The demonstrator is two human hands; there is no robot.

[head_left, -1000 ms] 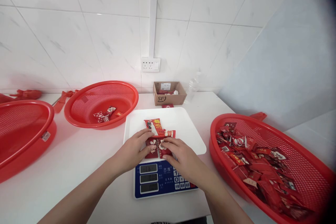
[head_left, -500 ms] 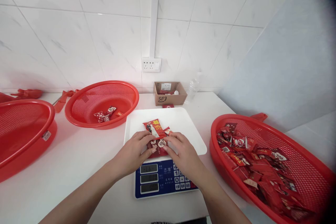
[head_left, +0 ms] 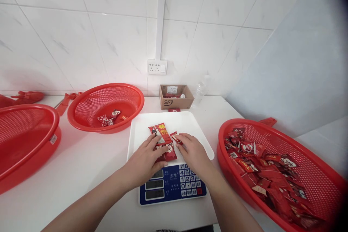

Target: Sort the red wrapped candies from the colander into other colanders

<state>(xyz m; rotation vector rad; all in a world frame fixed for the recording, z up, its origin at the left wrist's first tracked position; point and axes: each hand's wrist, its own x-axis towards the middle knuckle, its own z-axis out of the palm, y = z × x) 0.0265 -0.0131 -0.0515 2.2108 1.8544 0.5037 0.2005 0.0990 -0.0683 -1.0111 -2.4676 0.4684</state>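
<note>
A white digital scale [head_left: 138,130] with a blue keypad panel stands in front of me, and red snack packets lie on its pan. The upper packet [head_left: 163,132] has yellow lettering; the lower packet [head_left: 170,154] has a white emblem and is partly covered. My left hand [head_left: 145,161] lies over both, its fingers apart and touching them. At the right of the pair, my right hand [head_left: 194,154] has its thumb and fingertips closed on the edge of a small red packet [head_left: 174,136]. That hand hides part of it.
At right, a red perforated basket [head_left: 221,141] holds many red packets. A similar basket [head_left: 81,127] at back left holds several. Another red basket [head_left: 51,127] stands far left. Behind the scale are an SF cardboard box [head_left: 174,103] and a clear bottle [head_left: 200,90].
My left hand has slid over the packets with its fingers spread. My right hand has left the lower packet and moved slightly right and up, onto the small packet. The lower packet shifted slightly right.
</note>
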